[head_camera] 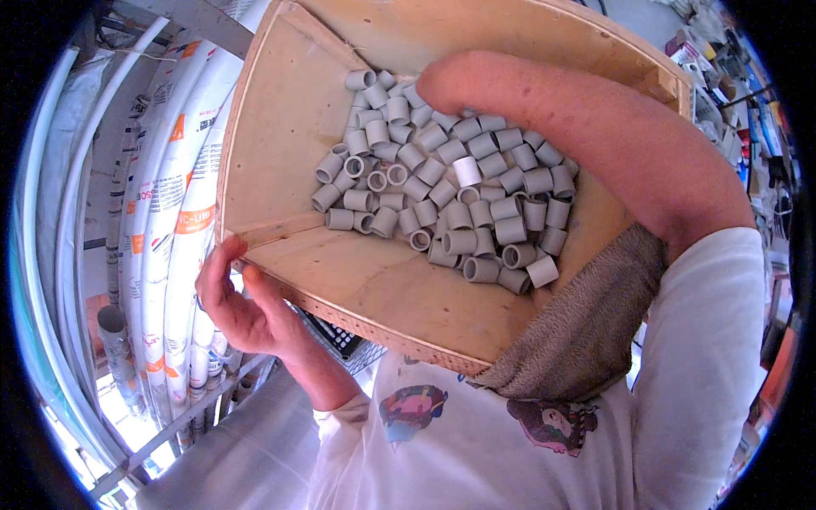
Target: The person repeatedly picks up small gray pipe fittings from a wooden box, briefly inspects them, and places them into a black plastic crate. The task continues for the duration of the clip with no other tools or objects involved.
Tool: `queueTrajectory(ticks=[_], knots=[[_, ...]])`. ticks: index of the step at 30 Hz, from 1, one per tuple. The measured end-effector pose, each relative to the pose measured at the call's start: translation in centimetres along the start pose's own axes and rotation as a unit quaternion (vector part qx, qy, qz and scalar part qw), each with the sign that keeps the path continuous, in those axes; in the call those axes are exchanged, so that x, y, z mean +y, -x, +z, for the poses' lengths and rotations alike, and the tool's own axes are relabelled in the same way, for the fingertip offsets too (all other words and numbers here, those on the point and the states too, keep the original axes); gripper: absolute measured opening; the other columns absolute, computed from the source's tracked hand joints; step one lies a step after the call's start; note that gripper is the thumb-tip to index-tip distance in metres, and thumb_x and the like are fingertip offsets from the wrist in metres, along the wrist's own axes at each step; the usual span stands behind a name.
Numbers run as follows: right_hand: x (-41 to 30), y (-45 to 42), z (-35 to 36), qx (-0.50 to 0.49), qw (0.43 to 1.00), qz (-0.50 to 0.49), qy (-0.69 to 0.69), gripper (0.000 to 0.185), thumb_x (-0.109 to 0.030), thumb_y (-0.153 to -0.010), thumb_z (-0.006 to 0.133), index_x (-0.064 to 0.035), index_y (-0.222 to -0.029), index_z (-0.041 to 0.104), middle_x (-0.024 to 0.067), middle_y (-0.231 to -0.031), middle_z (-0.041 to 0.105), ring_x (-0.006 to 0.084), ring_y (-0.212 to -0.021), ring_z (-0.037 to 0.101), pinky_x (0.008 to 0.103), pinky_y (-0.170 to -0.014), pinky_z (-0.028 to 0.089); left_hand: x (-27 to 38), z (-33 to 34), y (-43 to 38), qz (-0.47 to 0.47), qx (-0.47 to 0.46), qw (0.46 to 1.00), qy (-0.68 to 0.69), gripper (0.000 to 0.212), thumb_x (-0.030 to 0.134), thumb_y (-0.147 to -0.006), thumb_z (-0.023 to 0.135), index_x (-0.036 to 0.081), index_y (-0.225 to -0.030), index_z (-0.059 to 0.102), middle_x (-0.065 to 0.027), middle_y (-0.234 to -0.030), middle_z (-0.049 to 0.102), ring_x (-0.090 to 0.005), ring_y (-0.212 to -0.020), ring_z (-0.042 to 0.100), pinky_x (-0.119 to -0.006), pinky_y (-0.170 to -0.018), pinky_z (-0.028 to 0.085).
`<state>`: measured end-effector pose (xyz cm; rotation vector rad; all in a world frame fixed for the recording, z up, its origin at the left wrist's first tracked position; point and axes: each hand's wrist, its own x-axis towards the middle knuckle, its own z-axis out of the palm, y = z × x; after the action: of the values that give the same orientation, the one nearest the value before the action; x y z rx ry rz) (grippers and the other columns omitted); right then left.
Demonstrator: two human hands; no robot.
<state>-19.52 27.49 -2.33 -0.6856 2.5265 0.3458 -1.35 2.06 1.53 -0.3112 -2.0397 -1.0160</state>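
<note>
A plywood box (382,274), tilted in front of my chest, holds a loose pile of short grey plastic pipe couplings (451,151). Among them lies one white coupling (466,171). My left hand (245,306) grips the box's near left corner, its fingers at the rim. From the right, my bare right arm reaches across the box, and my right hand (443,86) is bent down at the back of the pile. Its fingers are hidden, so what they touch cannot be seen. A brown towel (574,325) drapes over the box's near right corner, below my right elbow.
Left of the box, long wrapped plastic pipes (172,191) stand in a metal rack (185,408). A black basket (341,341) shows partly beneath the box's near edge. Mixed boxes and goods (714,95) crowd the far right.
</note>
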Motion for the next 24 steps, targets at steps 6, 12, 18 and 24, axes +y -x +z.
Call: queueTrajectory(ticks=[6, 12, 18, 24], knots=[[-2.1, 2.8, -4.5, 0.131, 0.985, -0.099, -0.055, 0.018, -0.008, -0.072, 0.057, 0.0008, -0.084, 0.068, 0.0177, -0.086, 0.067, 0.0352, -0.082, 0.064, 0.0440, -0.072, 0.052, 0.1, 1.7, -1.3, -0.101, -0.059, 0.988, 0.102, 0.028, 0.004, -0.087, 0.060, -0.003, -0.113, 0.055, -0.0134, -0.108, 0.059, -0.0175, -0.091, 0.058, -0.029, -0.083, 0.046], [-5.5, 5.8, -9.1, 0.166, 0.897, -0.338, -0.233, 0.021, -0.016, -0.072, 0.054, 0.0030, -0.070, 0.062, 0.0167, -0.059, 0.056, 0.0267, -0.055, 0.052, 0.0397, -0.053, 0.042, -0.1, 1.9, -1.1, -0.113, -0.066, 0.987, 0.097, 0.035, 0.004, -0.087, 0.060, -0.003, -0.120, 0.051, -0.0146, -0.114, 0.059, -0.0179, -0.094, 0.058, -0.031, -0.086, 0.046], [-7.9, 9.9, -10.0, 0.163, 0.827, -0.400, -0.360, 0.018, -0.012, -0.071, 0.054, 0.0016, -0.071, 0.066, 0.0149, -0.059, 0.058, 0.0239, -0.054, 0.054, 0.0388, -0.055, 0.043, -0.4, 1.5, -0.6, -0.154, -0.059, 0.978, 0.130, 0.041, 0.008, -0.088, 0.062, -0.006, -0.124, 0.048, -0.0148, -0.119, 0.057, -0.0201, -0.107, 0.055, -0.034, -0.096, 0.042], [-8.9, 10.4, -9.5, 0.199, 0.796, -0.383, -0.425, 0.019, -0.011, -0.072, 0.053, -0.0007, -0.075, 0.069, 0.0151, -0.064, 0.062, 0.0246, -0.059, 0.059, 0.0380, -0.059, 0.046, -1.0, 0.5, -0.3, -0.148, -0.029, 0.982, 0.109, 0.044, 0.014, -0.089, 0.063, -0.006, -0.125, 0.049, -0.0139, -0.118, 0.057, -0.0198, -0.108, 0.054, -0.034, -0.096, 0.042]])
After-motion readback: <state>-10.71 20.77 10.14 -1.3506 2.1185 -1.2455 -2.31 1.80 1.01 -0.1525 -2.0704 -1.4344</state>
